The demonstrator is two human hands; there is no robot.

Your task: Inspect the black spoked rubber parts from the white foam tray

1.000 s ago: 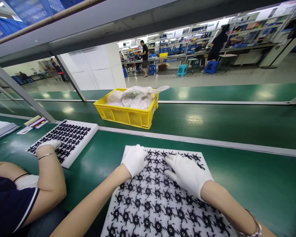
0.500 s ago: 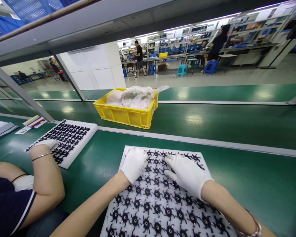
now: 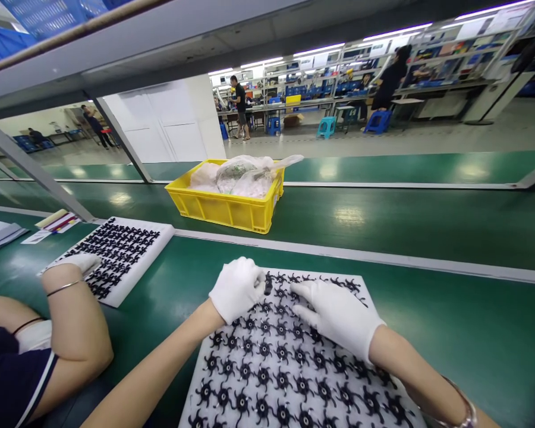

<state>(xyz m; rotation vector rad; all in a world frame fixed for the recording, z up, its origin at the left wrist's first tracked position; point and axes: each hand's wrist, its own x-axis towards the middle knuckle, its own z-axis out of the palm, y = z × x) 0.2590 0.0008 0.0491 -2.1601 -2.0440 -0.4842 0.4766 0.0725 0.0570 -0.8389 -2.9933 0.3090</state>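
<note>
A white foam board (image 3: 191, 380) in front of me carries rows of small black pinwheel-shaped parts (image 3: 282, 380) with curved arms and a round centre. Near its far left corner, my gloved left hand (image 3: 238, 290) is closed in a pinch. One black part (image 3: 268, 285) stands tilted at those fingertips, lifted off the board. My gloved right hand (image 3: 336, 312) rests over the far right rows, palm down. Its fingers are stretched out and apart, with the fingertips on or close to the parts; several parts beneath it are hidden.
A yellow crate (image 3: 223, 208) with clear plastic bags (image 3: 245, 175) stands beyond the board. To the left, a co-worker's gloved hand (image 3: 82, 261) lies over a second board (image 3: 134, 270) of black parts. A metal shelf beam (image 3: 160, 65) crosses overhead.
My left hand has risen slightly and turned, and a black part now shows tilted at its fingertips. My right hand stays nearly in place over the board.
</note>
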